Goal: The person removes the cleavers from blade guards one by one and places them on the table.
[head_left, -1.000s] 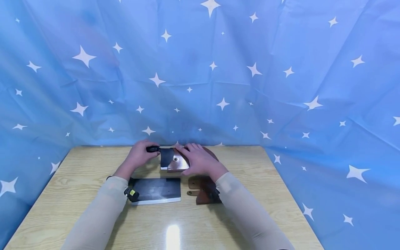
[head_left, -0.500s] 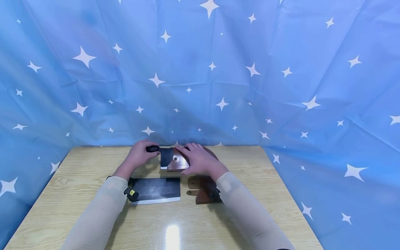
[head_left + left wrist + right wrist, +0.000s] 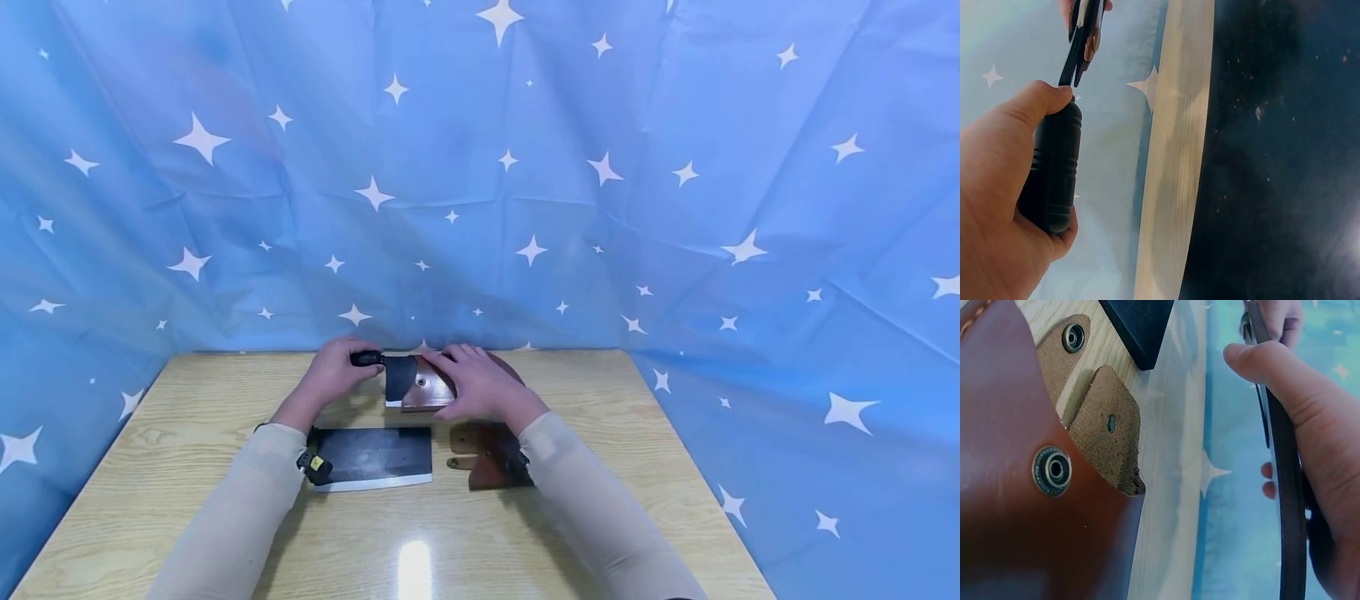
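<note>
In the head view, my left hand (image 3: pixel 335 367) grips the round black handle (image 3: pixel 367 357) of a cleaver, its thumb along the top end in the left wrist view. Most of this cleaver's dark blade (image 3: pixel 401 379) sits inside a brown leather sheath (image 3: pixel 427 393) with a metal snap; a strip near the handle shows. My right hand (image 3: pixel 483 385) holds the sheath at its right part, thumb on one face and fingertips (image 3: pixel 1267 489) on the other. Both hands keep cleaver and sheath above the far part of the table, blade roughly level, edge downward.
A second cleaver (image 3: pixel 382 454) with a wide dark blade lies nearer on the wooden table (image 3: pixel 360 542), its handle hidden by my left wrist. Right of it lies another brown leather sheath (image 3: pixel 491 475), partly under my right forearm. A blue star-patterned curtain (image 3: pixel 450 167) stands behind the table.
</note>
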Demonstrator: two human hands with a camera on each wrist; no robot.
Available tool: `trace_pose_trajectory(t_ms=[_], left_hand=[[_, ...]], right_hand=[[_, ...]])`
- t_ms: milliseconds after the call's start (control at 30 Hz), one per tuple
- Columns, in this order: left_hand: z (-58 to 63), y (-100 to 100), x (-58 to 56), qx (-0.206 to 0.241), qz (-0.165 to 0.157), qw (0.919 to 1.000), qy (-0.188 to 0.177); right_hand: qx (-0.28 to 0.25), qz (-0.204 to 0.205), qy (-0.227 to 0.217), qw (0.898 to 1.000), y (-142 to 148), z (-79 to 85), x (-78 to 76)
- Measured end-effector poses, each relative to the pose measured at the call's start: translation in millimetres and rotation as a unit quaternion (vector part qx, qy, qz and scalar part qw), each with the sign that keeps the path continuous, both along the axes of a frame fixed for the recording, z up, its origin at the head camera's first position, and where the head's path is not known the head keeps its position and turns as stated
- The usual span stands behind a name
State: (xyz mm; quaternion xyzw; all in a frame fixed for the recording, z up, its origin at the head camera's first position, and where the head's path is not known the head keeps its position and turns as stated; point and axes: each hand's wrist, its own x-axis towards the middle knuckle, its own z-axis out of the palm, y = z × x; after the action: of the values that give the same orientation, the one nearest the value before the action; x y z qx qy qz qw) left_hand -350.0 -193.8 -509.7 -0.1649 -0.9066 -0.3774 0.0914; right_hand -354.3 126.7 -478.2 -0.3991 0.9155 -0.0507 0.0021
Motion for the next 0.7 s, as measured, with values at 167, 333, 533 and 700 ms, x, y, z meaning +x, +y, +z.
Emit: trace_pose_trajectory(t_ms=[167, 333, 533, 700], left_hand=[[0.1, -3.0, -0.1, 0.001, 0.001, 1.0, -0.004], [0.3, -15.5, 2.3, 0.011, 0.003, 0.9994, -0.033], [14.3, -19.4, 1.5, 0.005, -0.004, 0.9996, -0.027], [7.8, -22.6, 1.8, -0.009, 0.005, 0.9997, -0.022]], right_hand=[[-0.007, -0.004, -0.002, 1.0, 0.6, -0.6, -0.4], [-0.007, -0.02, -0.002, 1.0, 11.3, -3.3, -1.4], [-0.004, -0.013, 0.011, 1.0, 14.1, 6.0, -2.8], [-0.014, -0.005, -0.012, 1.0, 14.9, 1.3, -2.6]])
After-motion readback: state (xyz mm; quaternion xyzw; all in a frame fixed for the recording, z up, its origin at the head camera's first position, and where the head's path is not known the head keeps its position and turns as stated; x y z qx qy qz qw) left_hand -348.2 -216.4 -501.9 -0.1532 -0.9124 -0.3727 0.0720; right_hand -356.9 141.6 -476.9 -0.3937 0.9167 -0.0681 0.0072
